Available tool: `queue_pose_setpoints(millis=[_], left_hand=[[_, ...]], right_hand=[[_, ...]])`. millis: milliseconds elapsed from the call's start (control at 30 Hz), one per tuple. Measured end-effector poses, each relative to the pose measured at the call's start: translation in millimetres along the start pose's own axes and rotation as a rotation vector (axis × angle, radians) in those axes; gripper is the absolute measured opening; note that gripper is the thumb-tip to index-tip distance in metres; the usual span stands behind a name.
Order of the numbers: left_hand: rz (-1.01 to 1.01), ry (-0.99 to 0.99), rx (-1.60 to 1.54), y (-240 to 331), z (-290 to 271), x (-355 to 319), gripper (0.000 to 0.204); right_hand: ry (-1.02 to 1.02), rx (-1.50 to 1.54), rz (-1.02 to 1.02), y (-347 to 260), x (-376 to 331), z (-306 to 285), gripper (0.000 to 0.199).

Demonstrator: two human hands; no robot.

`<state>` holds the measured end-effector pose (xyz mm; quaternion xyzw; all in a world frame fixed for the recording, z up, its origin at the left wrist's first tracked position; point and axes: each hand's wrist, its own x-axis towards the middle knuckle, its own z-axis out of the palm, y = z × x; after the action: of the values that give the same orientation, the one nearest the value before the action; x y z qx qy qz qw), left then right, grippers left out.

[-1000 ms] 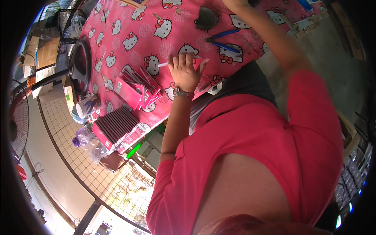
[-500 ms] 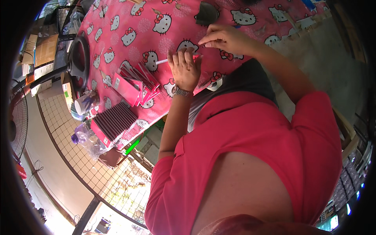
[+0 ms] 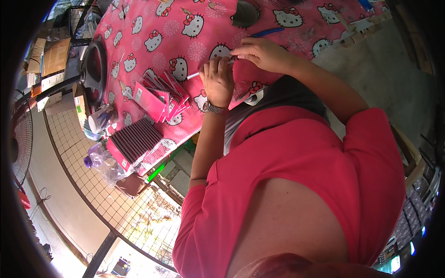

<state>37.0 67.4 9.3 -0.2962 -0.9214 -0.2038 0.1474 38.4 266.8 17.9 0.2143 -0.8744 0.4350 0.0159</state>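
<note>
My left hand [image 3: 218,82] is closed around a thin white stick [image 3: 193,75], whose end pokes out on the left side of the fingers. It may be a pen, but most of it is hidden. My right hand [image 3: 263,54] comes in from the right, its fingertips pressed together near the left thumb and index finger. A small pale bit shows between the two hands, too little to name. Left of my hands lie several pink spiral notebooks [image 3: 150,99], fanned out in a loose pile. Nearer the table edge sits a neat stack of spiral notebooks [image 3: 136,141], their bindings upward.
A pink patterned tablecloth [image 3: 197,50] covers the table. A blue pen-like thing [image 3: 267,32] and a dark rounded piece [image 3: 244,15] lie beyond my right hand. At the left are a cup [image 3: 101,119], a clear plastic bag [image 3: 109,164], a black ring-shaped stand [image 3: 94,69] and a fan [image 3: 22,139].
My right hand has moved slightly left and down, bringing its fingertips against the left hand's. The left fingers have curled more, and the white stick has tilted. The blue pen-like thing is now more exposed.
</note>
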Motion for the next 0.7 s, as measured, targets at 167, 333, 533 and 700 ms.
queue_pose_setpoints(millis=[167, 333, 533, 700], left_hand=[[0.026, -0.008, 0.004, -3, 1, 3, 0.021], [0.025, 0.043, -0.053, -4, 2, 10, 0.03], [0.06, -0.006, 0.012, -1, -3, 12, 0.03], [0.065, 0.028, -0.002, -2, -1, 8, 0.027]], right_hand=[[0.036, 0.072, -0.123, 5, 1, 3, 0.02], [-0.017, 0.086, -0.069, 2, 6, -1, 0.03], [-0.059, 0.143, 0.093, -13, 10, -7, 0.035], [-0.134, 0.106, 0.097, -12, 21, -8, 0.03]])
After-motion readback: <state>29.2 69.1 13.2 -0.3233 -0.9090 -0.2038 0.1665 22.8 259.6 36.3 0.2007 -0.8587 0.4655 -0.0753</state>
